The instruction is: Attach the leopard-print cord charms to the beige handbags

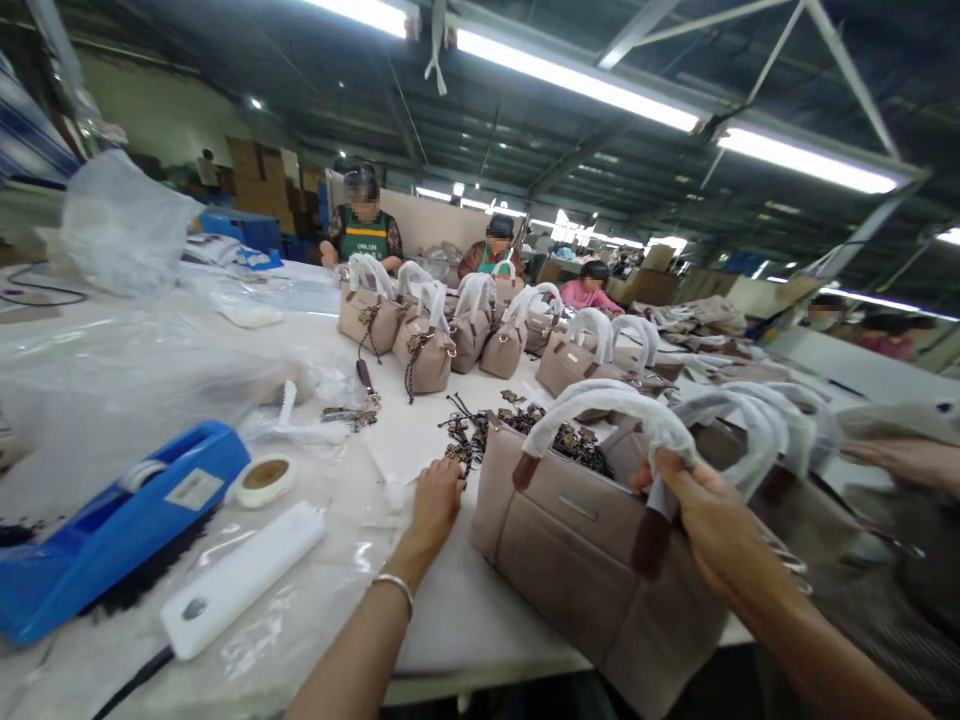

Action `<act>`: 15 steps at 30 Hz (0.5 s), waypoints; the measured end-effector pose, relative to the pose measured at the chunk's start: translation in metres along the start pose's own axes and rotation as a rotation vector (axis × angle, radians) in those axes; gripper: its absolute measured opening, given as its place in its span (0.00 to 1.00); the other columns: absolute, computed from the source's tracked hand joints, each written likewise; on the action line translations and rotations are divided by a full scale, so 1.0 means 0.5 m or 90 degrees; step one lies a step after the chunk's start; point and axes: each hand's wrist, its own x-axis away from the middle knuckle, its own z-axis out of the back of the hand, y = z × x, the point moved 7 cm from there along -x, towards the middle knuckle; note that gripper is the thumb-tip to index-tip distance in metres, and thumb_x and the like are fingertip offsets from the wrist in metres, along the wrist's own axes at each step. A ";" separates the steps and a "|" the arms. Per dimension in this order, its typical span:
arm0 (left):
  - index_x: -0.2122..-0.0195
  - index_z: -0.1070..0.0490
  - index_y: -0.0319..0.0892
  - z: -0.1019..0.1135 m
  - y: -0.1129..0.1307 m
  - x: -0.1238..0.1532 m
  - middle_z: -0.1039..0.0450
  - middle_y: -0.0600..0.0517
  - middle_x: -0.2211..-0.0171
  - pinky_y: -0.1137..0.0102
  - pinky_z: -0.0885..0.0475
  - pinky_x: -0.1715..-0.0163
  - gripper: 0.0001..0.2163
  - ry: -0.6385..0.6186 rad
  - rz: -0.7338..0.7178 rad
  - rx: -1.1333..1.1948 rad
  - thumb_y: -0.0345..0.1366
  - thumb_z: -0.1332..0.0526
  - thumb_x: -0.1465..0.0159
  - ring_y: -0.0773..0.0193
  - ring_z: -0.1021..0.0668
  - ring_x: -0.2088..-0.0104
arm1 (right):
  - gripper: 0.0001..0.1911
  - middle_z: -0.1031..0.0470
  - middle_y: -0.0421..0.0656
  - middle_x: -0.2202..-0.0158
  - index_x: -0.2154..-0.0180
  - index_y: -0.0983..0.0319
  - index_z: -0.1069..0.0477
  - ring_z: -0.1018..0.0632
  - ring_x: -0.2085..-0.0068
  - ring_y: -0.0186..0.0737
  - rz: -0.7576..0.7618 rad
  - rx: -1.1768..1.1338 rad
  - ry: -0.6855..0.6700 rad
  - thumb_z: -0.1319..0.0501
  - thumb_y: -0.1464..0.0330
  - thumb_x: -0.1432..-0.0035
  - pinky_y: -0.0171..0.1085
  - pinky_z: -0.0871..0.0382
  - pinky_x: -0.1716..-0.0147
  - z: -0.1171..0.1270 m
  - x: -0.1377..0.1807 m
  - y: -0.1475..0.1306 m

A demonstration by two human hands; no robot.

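A taupe handbag (555, 530) tilts at the table's front edge, with brown leather tabs and white-wrapped handles. My right hand (701, 510) is closed around the wrapped handle at its right end. To the left of this bag, my left hand (437, 497) is low over the table, fingers curled together. Its fingertips touch the edge of a pile of dark braided cords with metal charms (469, 440); anything pinched in them is hidden. More of the charm pile (577, 445) shows behind the bag's top edge.
Several similar handbags (424, 350) stand farther back; others crowd the right. At left lie a blue tape dispenser (150, 520), a tape roll (264, 480), a white power strip (240, 580) and clear plastic sheets (135, 360). Co-workers (365, 230) sit across the table; another person's arm (907, 460) reaches in at right.
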 end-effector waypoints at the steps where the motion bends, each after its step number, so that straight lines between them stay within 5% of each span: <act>1: 0.69 0.31 0.42 0.004 0.000 0.002 0.28 0.48 0.64 0.61 0.39 0.51 0.05 0.012 0.011 0.028 0.28 0.45 0.40 0.55 0.29 0.56 | 0.21 0.24 0.42 0.74 0.71 0.59 0.29 0.27 0.71 0.42 0.014 0.004 0.008 0.41 0.47 0.49 0.38 0.35 0.69 -0.004 0.013 0.002; 6: 0.70 0.33 0.42 0.036 -0.008 0.014 0.29 0.50 0.70 0.62 0.35 0.56 0.03 0.086 0.083 0.222 0.31 0.45 0.40 0.58 0.27 0.63 | 0.21 0.26 0.41 0.73 0.67 0.58 0.31 0.28 0.71 0.43 0.075 0.057 0.013 0.49 0.49 0.40 0.40 0.35 0.69 -0.058 0.064 0.009; 10: 0.71 0.37 0.42 0.086 -0.009 0.020 0.26 0.46 0.62 0.63 0.32 0.56 0.06 0.149 0.135 0.441 0.36 0.47 0.38 0.59 0.25 0.57 | 0.19 0.23 0.45 0.63 0.59 0.59 0.32 0.25 0.62 0.48 0.115 0.063 -0.004 0.47 0.52 0.40 0.43 0.33 0.60 -0.093 0.084 -0.004; 15: 0.73 0.40 0.42 0.172 0.031 0.032 0.25 0.46 0.65 0.61 0.29 0.53 0.09 0.163 0.137 0.723 0.36 0.51 0.35 0.59 0.22 0.54 | 0.38 0.31 0.51 0.44 0.40 0.61 0.42 0.29 0.45 0.53 0.200 0.060 0.000 0.36 0.57 0.50 0.48 0.36 0.46 -0.082 0.086 -0.028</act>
